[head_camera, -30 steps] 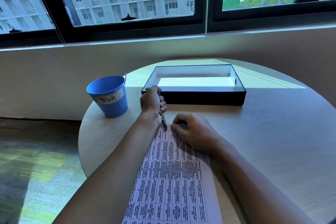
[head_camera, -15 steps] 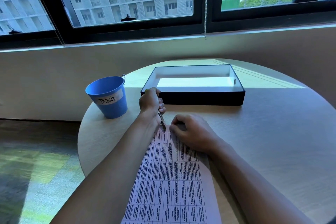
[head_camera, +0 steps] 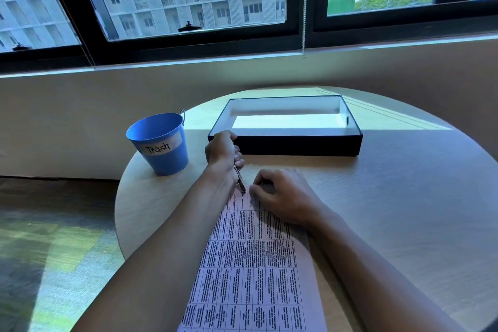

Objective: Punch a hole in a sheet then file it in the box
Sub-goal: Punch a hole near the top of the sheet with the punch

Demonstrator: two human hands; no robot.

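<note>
Sheet (head_camera: 250, 272) of printed table lying flat on round bench (head_camera: 404, 210), long axis running from near edge toward box (head_camera: 285, 144); near end cut off by bottom of frame, far end partly hidden under both hands. Print too small and blurred to read.

Hole punch (head_camera: 239, 179) mostly concealed inside left hand (head_camera: 222, 149); only a slim metal portion visible, slanting down from fist to far left corner of sheet, tip touching paper edge. Shape of tool's head impossible to make out. Whether any hole already made cannot tell.

Left hand curled into a tight fist around punch handles, knuckles up, forearm stretched diagonally from lower left, overlapping left margin of sheet. Right hand (head_camera: 283, 195) resting palm down on far end of sheet, fingers (head_camera: 257, 188) bent and tucked together, tips pressing paper just beside punch tip; no object enclosed within them. Right forearm running off lower right.

Box black outside, white inside, lidless, beyond hands, front left corner hidden behind left fist. Blue bucket (head_camera: 159, 143) labelled "Trash" at left rim of bench, apart from sheet.
</note>
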